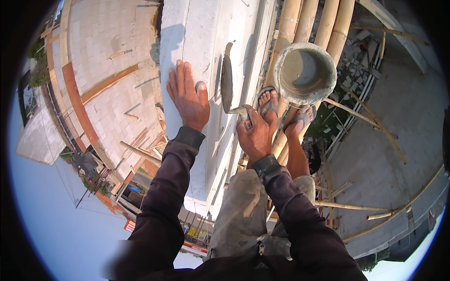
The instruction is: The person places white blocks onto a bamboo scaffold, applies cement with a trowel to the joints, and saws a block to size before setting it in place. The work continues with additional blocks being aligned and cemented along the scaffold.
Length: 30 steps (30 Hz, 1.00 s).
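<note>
My left hand lies flat, fingers stretched out, on the top of a pale grey block wall. In my right hand is the handle of a trowel, its bent neck showing just past my fingers. Wet grey mortar coats the narrow blade, which is held close to the wall's side face; whether it touches I cannot tell. Beyond my right hand a round bucket, crusted with dried cement, stands on bamboo poles. Some greyish mix or liquid shows inside it.
Beneath my sandalled feet several bamboo poles run side by side along the wall. Far below on the right lie rubble and loose poles. To the left, another block wall has timber boards along it.
</note>
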Each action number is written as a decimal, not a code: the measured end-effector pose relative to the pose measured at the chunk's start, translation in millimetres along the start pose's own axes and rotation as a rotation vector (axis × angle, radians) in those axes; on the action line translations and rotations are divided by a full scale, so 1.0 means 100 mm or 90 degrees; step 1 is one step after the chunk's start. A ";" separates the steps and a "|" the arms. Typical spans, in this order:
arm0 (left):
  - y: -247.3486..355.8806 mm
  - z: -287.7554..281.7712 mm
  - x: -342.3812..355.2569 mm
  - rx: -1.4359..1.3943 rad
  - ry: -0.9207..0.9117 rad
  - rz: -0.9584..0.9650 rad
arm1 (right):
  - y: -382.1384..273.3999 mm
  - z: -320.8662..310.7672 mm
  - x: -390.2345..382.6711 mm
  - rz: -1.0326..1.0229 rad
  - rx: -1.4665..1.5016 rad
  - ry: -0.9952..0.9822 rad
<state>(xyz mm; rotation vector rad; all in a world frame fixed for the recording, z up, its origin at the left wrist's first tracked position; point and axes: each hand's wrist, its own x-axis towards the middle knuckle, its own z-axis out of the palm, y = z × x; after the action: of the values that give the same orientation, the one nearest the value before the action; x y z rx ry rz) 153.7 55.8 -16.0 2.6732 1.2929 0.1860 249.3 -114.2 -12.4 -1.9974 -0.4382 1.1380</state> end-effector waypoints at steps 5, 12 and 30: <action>0.01 0.00 -0.01 -0.003 -0.001 -0.003 | 0.08 -0.04 0.48 0.097 -0.009 0.008; -0.03 0.03 -0.05 -0.028 -0.017 -0.030 | 0.05 -0.11 0.69 -0.040 0.018 0.012; 0.02 -0.01 -0.02 -0.013 -0.001 -0.004 | -0.41 -0.13 0.56 -0.040 -0.049 0.030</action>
<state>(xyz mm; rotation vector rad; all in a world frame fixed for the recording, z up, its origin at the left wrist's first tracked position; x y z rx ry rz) 153.8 53.3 -14.5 2.6504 1.2923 0.1952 293.3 -59.3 -8.8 -2.0582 -0.5245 1.0477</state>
